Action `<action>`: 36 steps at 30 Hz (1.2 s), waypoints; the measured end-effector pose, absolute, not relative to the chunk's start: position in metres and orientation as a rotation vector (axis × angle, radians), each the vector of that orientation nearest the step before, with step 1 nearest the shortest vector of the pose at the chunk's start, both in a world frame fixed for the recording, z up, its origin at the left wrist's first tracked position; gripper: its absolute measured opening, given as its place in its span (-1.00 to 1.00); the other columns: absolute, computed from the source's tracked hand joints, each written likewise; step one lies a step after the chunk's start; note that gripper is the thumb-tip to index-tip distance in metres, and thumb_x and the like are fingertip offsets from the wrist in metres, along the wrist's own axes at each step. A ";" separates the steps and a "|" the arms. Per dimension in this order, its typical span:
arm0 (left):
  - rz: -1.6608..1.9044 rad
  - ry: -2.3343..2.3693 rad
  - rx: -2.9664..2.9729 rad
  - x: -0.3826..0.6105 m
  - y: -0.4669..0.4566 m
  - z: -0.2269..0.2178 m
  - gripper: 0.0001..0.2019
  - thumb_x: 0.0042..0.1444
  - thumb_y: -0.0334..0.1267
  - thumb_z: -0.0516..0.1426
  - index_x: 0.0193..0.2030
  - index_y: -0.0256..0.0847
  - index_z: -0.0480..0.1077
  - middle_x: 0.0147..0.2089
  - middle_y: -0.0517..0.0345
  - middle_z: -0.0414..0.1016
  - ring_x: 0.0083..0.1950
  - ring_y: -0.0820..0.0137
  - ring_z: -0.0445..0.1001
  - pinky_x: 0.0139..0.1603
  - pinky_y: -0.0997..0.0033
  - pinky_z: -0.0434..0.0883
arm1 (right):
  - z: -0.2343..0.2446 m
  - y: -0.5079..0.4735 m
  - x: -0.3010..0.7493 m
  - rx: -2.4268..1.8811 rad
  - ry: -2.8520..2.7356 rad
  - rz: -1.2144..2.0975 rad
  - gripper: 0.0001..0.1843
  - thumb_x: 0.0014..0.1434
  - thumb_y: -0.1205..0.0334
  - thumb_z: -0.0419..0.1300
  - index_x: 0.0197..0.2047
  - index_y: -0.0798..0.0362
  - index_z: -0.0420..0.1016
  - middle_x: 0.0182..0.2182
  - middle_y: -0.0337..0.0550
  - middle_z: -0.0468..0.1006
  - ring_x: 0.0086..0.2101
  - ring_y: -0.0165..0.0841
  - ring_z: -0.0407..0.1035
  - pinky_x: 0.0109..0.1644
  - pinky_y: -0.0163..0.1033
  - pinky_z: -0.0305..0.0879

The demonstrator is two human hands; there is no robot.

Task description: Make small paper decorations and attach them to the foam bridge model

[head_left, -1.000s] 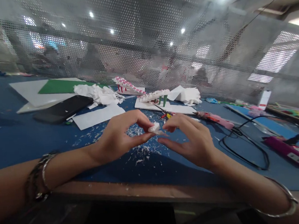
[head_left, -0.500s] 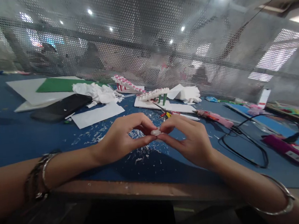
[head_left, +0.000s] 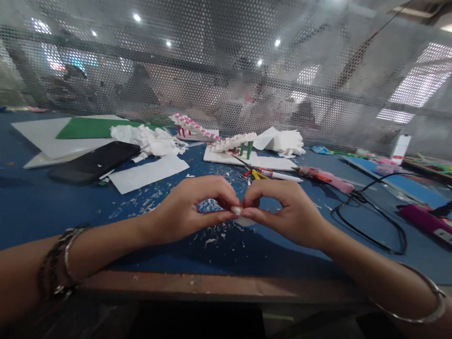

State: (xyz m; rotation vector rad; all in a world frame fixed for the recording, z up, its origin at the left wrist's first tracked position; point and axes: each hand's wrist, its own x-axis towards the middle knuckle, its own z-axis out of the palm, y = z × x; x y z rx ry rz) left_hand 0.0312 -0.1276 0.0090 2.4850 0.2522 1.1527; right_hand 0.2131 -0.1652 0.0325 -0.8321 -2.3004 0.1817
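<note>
My left hand (head_left: 190,209) and my right hand (head_left: 289,211) meet fingertip to fingertip over the blue tabletop (head_left: 23,208). Both pinch one small white foam piece (head_left: 239,210), which is mostly hidden between the fingers. White foam crumbs (head_left: 211,229) lie scattered on the table just under and behind the hands. Each wrist wears bracelets.
A black phone (head_left: 93,162), white sheets (head_left: 149,173), a green sheet (head_left: 88,129), crumpled white paper (head_left: 148,139) and small foam models (head_left: 232,145) lie behind. Scissors (head_left: 250,170), a pink tool (head_left: 323,177), a black cable (head_left: 373,220) and a magenta device (head_left: 440,222) lie to the right. A perforated screen (head_left: 216,59) closes the back.
The hands have come together. The white foam piece, clearly visible in the left fingertips a second ago, is now pinched by both hands and nearly hidden.
</note>
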 end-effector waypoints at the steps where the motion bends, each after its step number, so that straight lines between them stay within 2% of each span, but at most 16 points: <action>1: 1.137 0.253 2.488 0.031 -0.127 0.009 -0.97 -0.02 -0.42 0.11 -0.39 -0.28 0.33 -0.39 0.11 0.42 -0.34 0.49 0.39 -0.29 0.51 0.35 | 0.032 -0.165 0.213 -0.844 -2.305 0.209 -0.83 0.03 0.20 0.12 -0.51 0.12 0.33 -0.60 -0.31 0.37 -0.55 -0.57 0.23 -0.46 -0.43 0.15; 10: 1.104 0.335 2.486 0.030 -0.125 0.011 -0.96 -0.02 -0.36 0.11 -0.38 -0.26 0.35 -0.39 0.08 0.45 -0.32 0.45 0.40 -0.29 0.49 0.35 | 0.035 -0.164 0.217 -0.921 -2.303 0.283 -0.81 0.13 0.30 -0.04 -0.45 0.11 0.33 -0.56 -0.28 0.38 -0.51 -0.55 0.23 -0.42 -0.42 0.15; 13: 1.126 0.330 2.502 0.030 -0.125 0.011 -0.96 -0.01 -0.36 0.11 -0.38 -0.26 0.35 -0.38 0.10 0.45 -0.32 0.47 0.40 -0.28 0.51 0.34 | 0.035 -0.165 0.216 -0.877 -2.323 0.300 -0.86 0.05 0.21 0.08 -0.44 0.11 0.31 -0.56 -0.29 0.36 -0.52 -0.54 0.22 -0.43 -0.42 0.15; 15: 1.134 0.303 2.533 0.031 -0.124 0.010 -0.96 -0.02 -0.38 0.11 -0.38 -0.28 0.35 -0.38 0.11 0.45 -0.32 0.49 0.40 -0.27 0.54 0.33 | 0.033 -0.166 0.214 -0.888 -2.326 0.292 -0.82 -0.04 0.19 0.17 -0.47 0.11 0.27 -0.58 -0.32 0.32 -0.55 -0.55 0.19 -0.47 -0.43 0.14; 19: 1.151 0.250 2.601 0.031 -0.125 0.010 -0.96 -0.03 -0.44 0.11 -0.39 -0.31 0.37 -0.39 0.10 0.44 -0.34 0.53 0.40 -0.29 0.60 0.32 | 0.030 -0.165 0.212 -0.917 -2.345 0.338 -0.80 0.01 0.21 0.13 -0.53 0.09 0.20 -0.61 -0.35 0.27 -0.57 -0.57 0.15 -0.49 -0.44 0.10; 26: 1.031 0.135 2.652 0.031 -0.129 0.011 -0.91 -0.03 -0.47 0.10 -0.34 -0.29 0.36 -0.38 0.09 0.43 -0.32 0.53 0.40 -0.28 0.60 0.34 | 0.031 -0.162 0.214 -0.854 -2.399 0.711 -0.78 0.04 0.28 0.10 -0.55 0.08 0.13 -0.59 -0.36 0.20 -0.53 -0.57 0.12 -0.44 -0.43 0.10; 31: 1.025 0.085 2.644 0.031 -0.129 0.011 -0.91 -0.04 -0.50 0.10 -0.36 -0.31 0.36 -0.39 0.09 0.42 -0.35 0.55 0.39 -0.30 0.63 0.34 | 0.030 -0.159 0.214 -0.802 -2.332 0.993 -0.80 0.05 0.32 0.07 -0.54 0.09 0.12 -0.59 -0.38 0.15 -0.55 -0.58 0.06 -0.47 -0.44 0.08; 36: 1.028 0.152 2.620 0.030 -0.128 0.011 -0.92 -0.03 -0.46 0.10 -0.35 -0.28 0.36 -0.38 0.10 0.43 -0.34 0.52 0.39 -0.29 0.56 0.34 | 0.028 -0.158 0.215 -0.786 -2.206 1.147 -0.83 0.05 0.33 0.07 -0.52 0.10 0.15 -0.60 -0.39 0.18 -0.57 -0.60 0.09 -0.49 -0.44 0.09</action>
